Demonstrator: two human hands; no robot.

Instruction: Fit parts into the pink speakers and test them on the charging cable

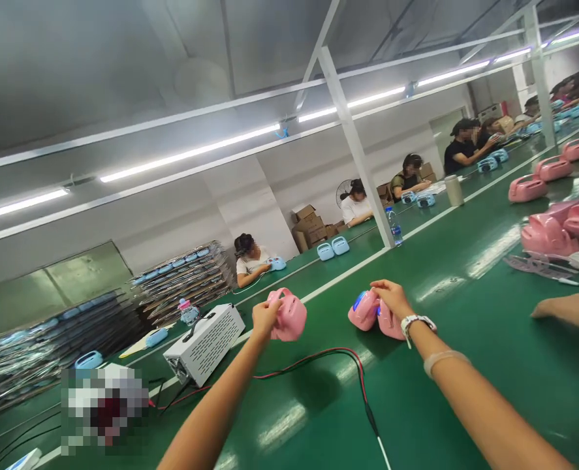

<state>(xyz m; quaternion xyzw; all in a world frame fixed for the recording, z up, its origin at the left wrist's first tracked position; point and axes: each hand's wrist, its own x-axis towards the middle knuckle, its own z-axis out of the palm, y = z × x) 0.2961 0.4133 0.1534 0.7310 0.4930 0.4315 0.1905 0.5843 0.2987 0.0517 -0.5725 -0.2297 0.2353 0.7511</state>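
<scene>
My left hand [264, 318] is closed around a pink plastic toy shell [289, 314], held a little above the green bench [465, 307]. My right hand [391, 297], with a white watch on its wrist, grips a second pink toy [365, 310] that has a blue patch on its face; it rests on or just over the bench. The two toys are about a hand's width apart. A red and black cable [338, 356] runs over the bench beneath my arms.
A white vented power box [205, 339] stands left of my left hand. Several pink toys [553, 228] lie at the right, with another person's hand [563, 310] beside them. Across a white dividing line sit several workers with blue toys [333, 248], a water bottle [394, 227] and stacked trays [181, 277].
</scene>
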